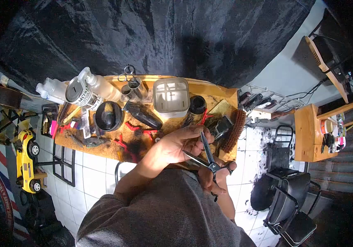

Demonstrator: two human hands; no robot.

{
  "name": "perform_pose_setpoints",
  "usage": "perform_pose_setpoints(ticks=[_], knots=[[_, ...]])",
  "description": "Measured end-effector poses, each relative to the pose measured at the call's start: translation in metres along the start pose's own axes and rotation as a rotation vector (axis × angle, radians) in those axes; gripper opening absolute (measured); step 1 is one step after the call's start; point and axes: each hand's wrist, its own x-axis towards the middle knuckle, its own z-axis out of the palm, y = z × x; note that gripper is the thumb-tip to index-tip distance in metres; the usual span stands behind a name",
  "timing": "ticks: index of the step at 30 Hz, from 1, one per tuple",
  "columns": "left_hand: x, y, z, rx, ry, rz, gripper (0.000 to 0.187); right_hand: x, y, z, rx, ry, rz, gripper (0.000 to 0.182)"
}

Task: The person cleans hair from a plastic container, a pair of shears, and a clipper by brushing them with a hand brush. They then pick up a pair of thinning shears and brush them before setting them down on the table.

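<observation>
My right hand [212, 180] grips a pair of thinning scissors [210, 158] by the finger loops. Their two blades stand apart and point up toward my other hand; one has comb-like teeth. My left hand [180, 145] has its fingers curled around the toothed blade near its tip, while the second blade lies close to the palm. Just beyond the hands on the wooden table [102, 151] are a black hair clipper [143, 116], several red clips [148, 132], a dark box-like item [223, 126] and a brown-bristled brush [235, 131].
Along the back stand a labelled can [77, 92], clear bottles [104, 87], a scissors holder [135, 88] and a square container [171, 96]. A black bowl [109, 116] holds a brush. A black chair [287, 193] stands right, hair clippings on the tiles; a yellow toy car [27, 162] is left.
</observation>
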Motion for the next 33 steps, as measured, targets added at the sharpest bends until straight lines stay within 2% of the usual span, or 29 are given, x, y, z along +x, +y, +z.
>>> perform_pose_setpoints(ticks=[2, 5, 9, 12, 14, 15, 17, 19, 21, 22, 23, 24, 25, 26, 27, 29, 30, 33], knots=[[0.003, -0.002, 0.000, 0.009, -0.032, 0.004, 0.016, -0.005, 0.007, 0.003, 0.178, 0.050, -0.095, 0.068], [0.003, -0.003, 0.003, 0.005, -0.079, 0.004, 0.016, -0.009, 0.004, -0.006, 0.188, -0.043, -0.025, 0.059], [0.002, -0.002, 0.000, 0.005, -0.049, -0.028, 0.017, -0.006, 0.005, -0.004, 0.173, -0.074, -0.001, 0.059], [0.005, -0.002, -0.003, 0.010, -0.130, -0.044, 0.019, -0.002, 0.010, 0.003, 0.327, 0.004, -0.121, 0.067], [0.005, -0.001, 0.000, 0.020, -0.126, -0.044, 0.019, -0.006, 0.001, -0.008, 0.183, -0.072, 0.134, 0.081], [0.004, -0.001, 0.001, 0.031, -0.121, -0.044, 0.019, -0.008, 0.002, -0.010, 0.182, -0.072, 0.135, 0.081], [0.003, -0.003, 0.001, 0.105, -0.104, -0.007, 0.020, 0.001, 0.007, -0.007, 0.233, -0.109, 0.001, 0.092], [0.002, -0.006, -0.001, 0.178, -0.086, 0.030, 0.020, 0.004, 0.014, -0.005, 0.240, -0.090, -0.074, 0.090], [0.001, -0.009, -0.004, 0.470, 0.007, 0.204, 0.020, 0.006, 0.014, -0.002, 0.247, -0.071, -0.150, 0.089], [0.001, -0.008, 0.002, 0.470, 0.007, 0.204, 0.020, 0.008, 0.007, -0.001, 0.146, -0.028, -0.100, 0.087], [0.001, -0.005, 0.010, 0.454, 0.092, 0.191, 0.020, 0.009, 0.003, 0.002, 0.046, 0.016, -0.050, 0.085], [0.001, -0.003, 0.016, 0.437, 0.177, 0.178, 0.021, 0.008, 0.002, 0.005, 0.046, 0.016, -0.050, 0.085], [0.002, -0.001, 0.018, 0.437, 0.177, 0.178, 0.021, 0.008, 0.001, 0.007, -0.118, 0.066, -0.071, 0.082], [0.003, 0.001, 0.019, 0.502, 0.229, 0.195, 0.027, 0.008, 0.001, 0.011, -0.283, 0.115, -0.093, 0.078], [0.005, 0.002, 0.021, 0.567, 0.281, 0.211, 0.032, 0.009, 0.002, 0.016, -0.283, 0.115, -0.094, 0.078], [0.006, 0.002, 0.024, 0.630, 0.335, 0.224, 0.038, 0.012, 0.004, 0.030, -0.728, 0.388, -0.169, 0.071], [0.006, 0.002, 0.027, 0.549, 0.276, 0.208, 0.047, 0.011, 0.001, 0.037, -0.719, 0.481, -0.098, 0.066], [0.009, 0.000, 0.030, 0.441, 0.223, 0.166, 0.063, 0.012, 0.003, 0.033, -0.671, 0.450, -0.142, 0.063]])
